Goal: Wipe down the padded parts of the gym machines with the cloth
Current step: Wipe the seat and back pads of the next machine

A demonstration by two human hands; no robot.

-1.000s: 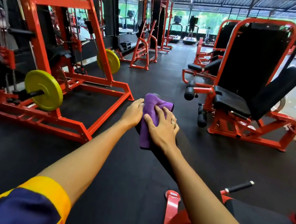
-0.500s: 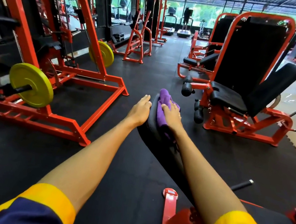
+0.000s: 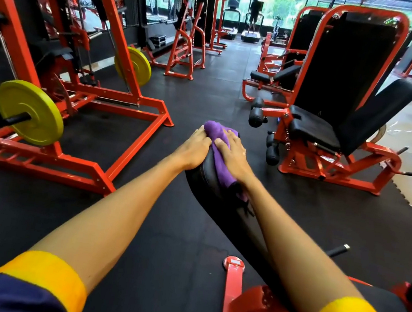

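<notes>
A purple cloth (image 3: 220, 152) lies draped over the top edge of a black padded backrest (image 3: 202, 179) that slopes up and away from me. My right hand (image 3: 232, 154) presses down on the cloth with fingers spread over it. My left hand (image 3: 193, 151) grips the left edge of the pad's top, touching the cloth's near end. The lower part of the pad is hidden behind my right forearm.
The machine's red frame (image 3: 233, 280) and a black handle (image 3: 337, 251) sit below right. A red leg machine with black seat (image 3: 312, 131) stands to the right, a red rack with yellow plates (image 3: 29, 112) to the left. Black rubber floor (image 3: 203, 94) runs ahead.
The head view has tilted down a little. My right hand slid the cloth along the pad's top, and my left hand moved from beside the pad onto its edge.
</notes>
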